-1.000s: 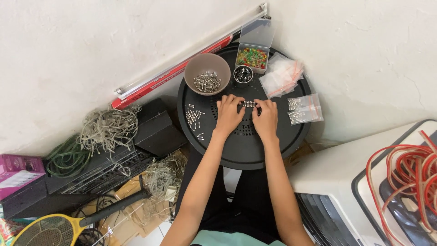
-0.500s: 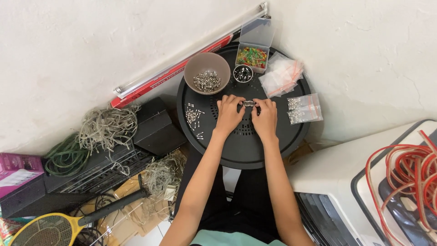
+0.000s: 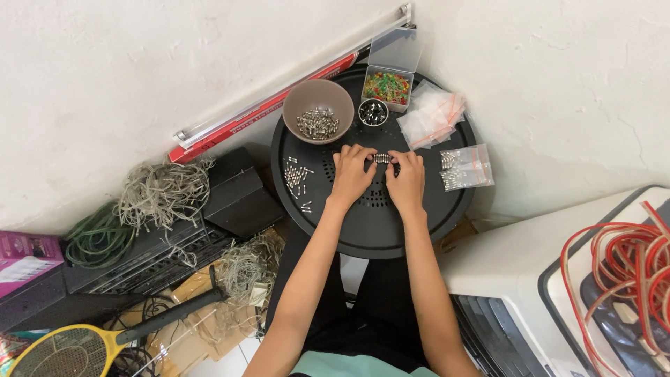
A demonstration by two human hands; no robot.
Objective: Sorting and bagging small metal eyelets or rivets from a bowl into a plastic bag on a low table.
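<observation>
Your left hand (image 3: 351,176) and right hand (image 3: 407,180) pinched a short row of small metal parts (image 3: 381,158), fingers narrow, just below the brown bowl (image 3: 317,110).

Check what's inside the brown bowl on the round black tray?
The brown bowl holds a loose heap of small silvery metal parts, piled toward its near side; the far part of the bottom shows bare. Whatever lies under the heap is covered.

Matt black plastic tray (image 3: 370,230) — shiny metal parts (image 3: 381,158) — clear plastic bags (image 3: 466,167).
</observation>
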